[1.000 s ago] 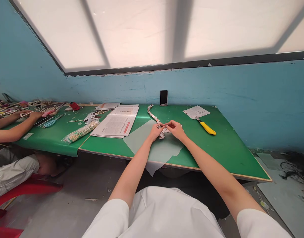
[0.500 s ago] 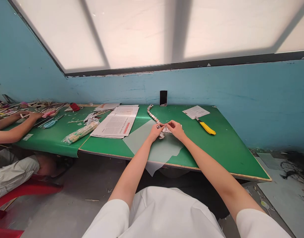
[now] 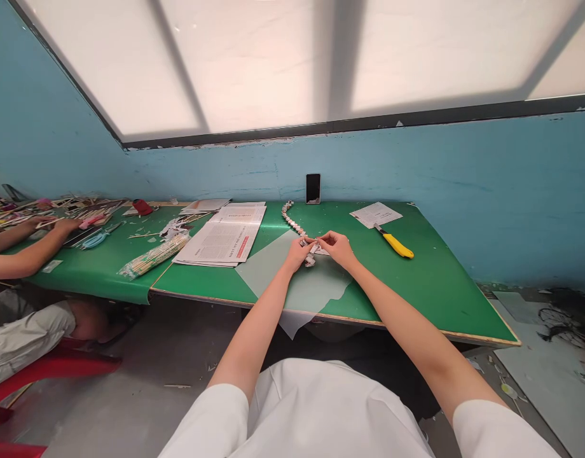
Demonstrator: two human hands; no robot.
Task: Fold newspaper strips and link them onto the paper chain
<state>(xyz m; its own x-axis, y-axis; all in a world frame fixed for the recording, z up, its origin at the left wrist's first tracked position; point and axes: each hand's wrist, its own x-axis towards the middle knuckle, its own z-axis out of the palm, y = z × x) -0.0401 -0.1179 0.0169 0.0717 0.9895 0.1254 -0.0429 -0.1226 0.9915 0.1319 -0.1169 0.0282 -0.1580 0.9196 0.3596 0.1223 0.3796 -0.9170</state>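
A zigzag chain of folded paper [image 3: 292, 221] curves over the green table toward me and runs in under my fingers. My left hand [image 3: 299, 252] is closed on the near end of this chain, with a short crumpled-looking piece showing below it. Close beside it, my right hand [image 3: 337, 248] pinches at the same end, fingertips nearly meeting the left ones. Small printed paper shows under the right fingers; its exact fold is hidden. Beneath both hands lies a translucent sheet [image 3: 297, 292], its corner hanging over the table's front edge.
Newspapers [image 3: 226, 235] and a bag of sticks [image 3: 154, 256] lie to the left. A phone [image 3: 313, 189] leans on the wall. On the right are a yellow-handled knife [image 3: 398, 245] and a paper piece [image 3: 376, 214]. A co-worker's hands [image 3: 66, 225] work at far left.
The view has shifted very slightly. My right fingers have moved a little at the chain's end, and less of the printed paper shows beside them.
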